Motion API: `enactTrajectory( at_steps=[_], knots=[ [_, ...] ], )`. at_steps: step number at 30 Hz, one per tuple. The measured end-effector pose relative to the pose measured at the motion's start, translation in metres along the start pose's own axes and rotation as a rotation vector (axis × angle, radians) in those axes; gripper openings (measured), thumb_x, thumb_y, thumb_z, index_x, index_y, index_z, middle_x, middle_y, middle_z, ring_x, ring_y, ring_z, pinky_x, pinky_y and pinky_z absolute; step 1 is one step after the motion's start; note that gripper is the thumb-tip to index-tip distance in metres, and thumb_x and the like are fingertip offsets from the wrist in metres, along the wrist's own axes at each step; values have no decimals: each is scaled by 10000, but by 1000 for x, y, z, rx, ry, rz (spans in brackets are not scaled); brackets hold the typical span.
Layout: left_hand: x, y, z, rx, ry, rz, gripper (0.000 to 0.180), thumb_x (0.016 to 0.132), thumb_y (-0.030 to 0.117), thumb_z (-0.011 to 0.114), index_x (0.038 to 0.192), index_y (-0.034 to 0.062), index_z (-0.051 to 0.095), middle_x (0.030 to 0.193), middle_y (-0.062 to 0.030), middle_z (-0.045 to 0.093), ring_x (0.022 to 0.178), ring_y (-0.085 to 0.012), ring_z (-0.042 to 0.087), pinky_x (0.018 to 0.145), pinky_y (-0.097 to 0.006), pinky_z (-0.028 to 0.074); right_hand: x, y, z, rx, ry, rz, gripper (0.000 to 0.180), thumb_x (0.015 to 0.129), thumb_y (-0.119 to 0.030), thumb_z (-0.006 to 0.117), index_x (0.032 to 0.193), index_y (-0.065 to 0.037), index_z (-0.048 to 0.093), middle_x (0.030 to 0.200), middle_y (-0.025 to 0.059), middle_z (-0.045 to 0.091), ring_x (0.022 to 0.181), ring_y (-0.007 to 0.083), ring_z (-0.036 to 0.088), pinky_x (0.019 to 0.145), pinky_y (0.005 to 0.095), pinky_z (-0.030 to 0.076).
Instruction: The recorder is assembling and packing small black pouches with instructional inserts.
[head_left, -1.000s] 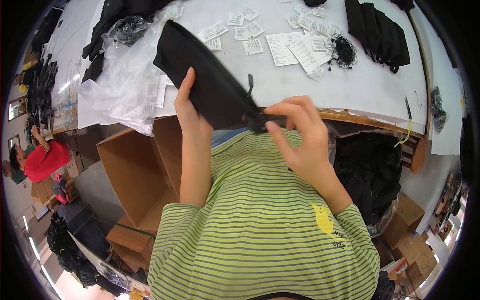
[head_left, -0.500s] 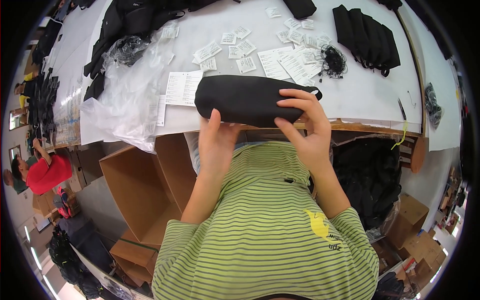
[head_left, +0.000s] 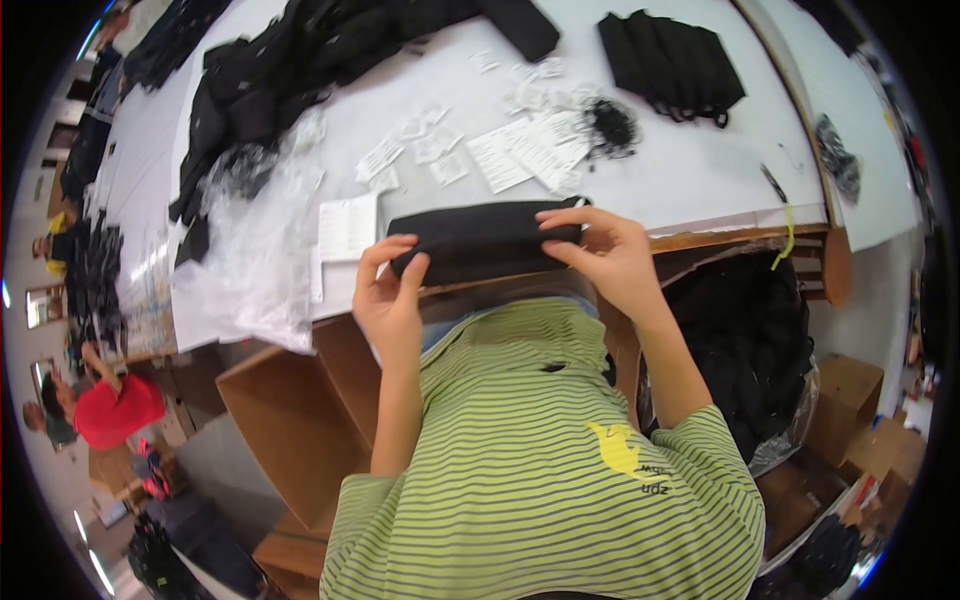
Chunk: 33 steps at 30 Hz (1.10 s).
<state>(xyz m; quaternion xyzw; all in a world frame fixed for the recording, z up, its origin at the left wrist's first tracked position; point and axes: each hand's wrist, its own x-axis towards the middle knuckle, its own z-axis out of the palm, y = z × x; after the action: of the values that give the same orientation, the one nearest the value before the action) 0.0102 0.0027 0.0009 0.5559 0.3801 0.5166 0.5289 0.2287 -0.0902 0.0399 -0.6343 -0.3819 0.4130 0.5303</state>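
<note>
A long black fabric pouch (head_left: 482,242) is held level at the table's near edge, with a small loop at its right end. My left hand (head_left: 392,302) pinches its left end between thumb and fingers. At the right end, my right hand (head_left: 612,252) grips it the same way, thumb below and fingers on top. Just beyond the pouch lie printed white leaflets (head_left: 348,228), one stack to the left and others (head_left: 500,160) farther back. Small white packets (head_left: 432,145) are scattered behind it, near a tangle of thin black cords (head_left: 608,128).
Clear plastic bags (head_left: 255,260) cover the table's left side, below a heap of black fabric goods (head_left: 260,85). More black pouches (head_left: 675,68) lie back right, near a dark slim tool (head_left: 773,183). Below are an open cardboard box (head_left: 290,420) and a bag of black items (head_left: 735,340).
My left hand has shifted from the pouch's near side to pinch its left end. The pouch now sits lower in view and looks narrower. The view has turned slightly.
</note>
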Motion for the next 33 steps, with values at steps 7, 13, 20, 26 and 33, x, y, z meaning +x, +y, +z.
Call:
enactTrajectory(
  at_steps=[7,13,20,26,33],
  knots=[
    [6,-45,-12,195,-105,-103,242,916,86,555,1145,16,518,1239,-118,512,899,-171,575,750,-285,491,44,27,-88,75,430,-147,209,775,-143,754,957,-49,711,735,-16,615,543,21,460,477,181,338],
    [-11,-96,-49,415,5,-39,324,884,87,587,1185,23,488,1178,-95,524,1042,-194,512,896,-326,420,89,15,-238,704,721,-333,188,844,-85,673,962,39,596,942,112,626,791,237,663,626,229,546],
    [-12,-93,-38,487,-26,-1,320,834,47,601,1142,20,520,1145,-92,541,1032,-204,507,895,-325,393,167,72,-378,982,911,-145,256,849,-48,650,1030,58,503,1004,192,585,833,298,651,592,266,568],
    [-16,-95,-48,354,-8,-69,349,815,21,591,1160,5,541,1094,-110,577,1025,-202,538,899,-311,405,213,97,-370,943,983,-45,272,826,-27,660,1042,32,506,1020,176,585,797,320,647,546,250,544],
    [-11,-77,-45,320,-59,-119,300,817,-2,568,1115,-14,546,1078,-109,577,999,-199,542,903,-308,411,228,118,-343,290,1221,188,191,804,-118,695,946,-1,642,877,104,616,713,196,611,563,292,528]
  ],
)
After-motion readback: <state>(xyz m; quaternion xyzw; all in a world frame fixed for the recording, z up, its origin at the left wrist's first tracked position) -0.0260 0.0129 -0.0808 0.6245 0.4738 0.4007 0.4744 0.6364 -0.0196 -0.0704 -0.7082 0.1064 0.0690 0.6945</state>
